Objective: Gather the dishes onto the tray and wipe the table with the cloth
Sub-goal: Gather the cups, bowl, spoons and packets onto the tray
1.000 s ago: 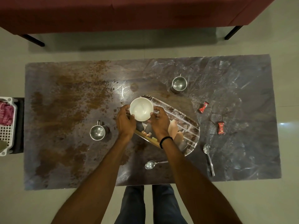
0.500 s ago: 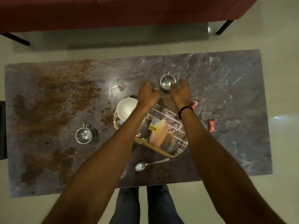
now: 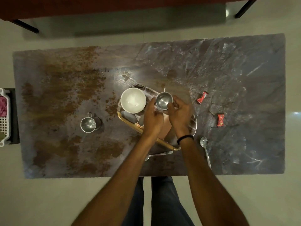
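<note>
A person's left hand (image 3: 154, 118) and right hand (image 3: 180, 114) close together around a small steel cup (image 3: 164, 100), fingers clamped on its sides from either flank, holding it over the far end of an oval tray (image 3: 130, 123) at the middle of the table (image 3: 228, 70). The two-handed hold appears meant to set the cup down beside the white bowl (image 3: 133, 100), which sits on the tray's far-left end just next to it; whether the cup's base touches the tray cannot be told.

A second steel cup (image 3: 88, 124) with a handle stands on the table left of the tray, well apart from it. One spoon (image 3: 205, 149) lies near the near edge to the right of the tray; the bowl of another spoon (image 3: 147, 157) shows beside the left forearm at the near edge, its handle hidden. Two red sweet wrappers (image 3: 202, 97) (image 3: 220, 120) lie toward the right end. By this count one cup and both spoons are left to gather, and wiping has not begun.

The tabletop is dark, veined stone, its left half strewn with brown crumbs or powder (image 3: 65, 82), its right half largely clean. The table stands on a pale tiled floor (image 3: 48, 201); a dark red sofa (image 3: 97, 5) runs along beyond the far edge. A white slatted basket (image 3: 4, 124) beside the left end holds something pink, possibly the cloth, though that is uncertain.
</note>
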